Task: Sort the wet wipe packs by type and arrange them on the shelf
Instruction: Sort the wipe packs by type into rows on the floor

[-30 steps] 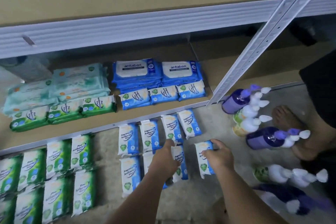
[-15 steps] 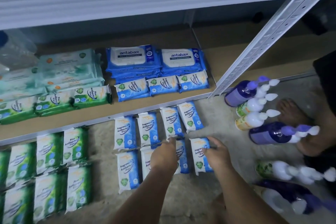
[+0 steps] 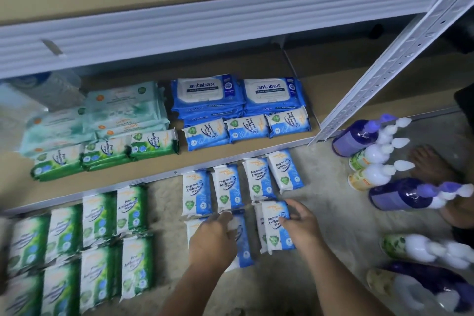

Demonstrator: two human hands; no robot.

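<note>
Several blue Fragrance Free wipe packs [image 3: 228, 188] lie in rows on the floor in front of the bottom shelf [image 3: 107, 187]. My right hand [image 3: 298, 226] grips one blue pack [image 3: 277, 231] by its right edge, over another pack beneath it. My left hand [image 3: 213, 238] lies on a blue pack [image 3: 242, 244], fingers curled over its top end. Green Pine wipe packs [image 3: 97, 233] lie in rows on the floor at left. On the shelf sit green Pine packs [image 3: 107, 151], pale green packs [image 3: 120, 108], blue packs [image 3: 246, 128] and Antabax packs [image 3: 207, 92].
A white slotted shelf post [image 3: 395, 59] slants down at the right. Pump bottles [image 3: 372, 154], purple and white, lie on the floor at right, next to a bare foot [image 3: 431, 164]. The upper shelf's white rail [image 3: 205, 31] overhangs the bottom shelf.
The head view has tilted up a little. My right hand has closed round the blue pack and raised it slightly; my left hand stays over the neighbouring pack.
</note>
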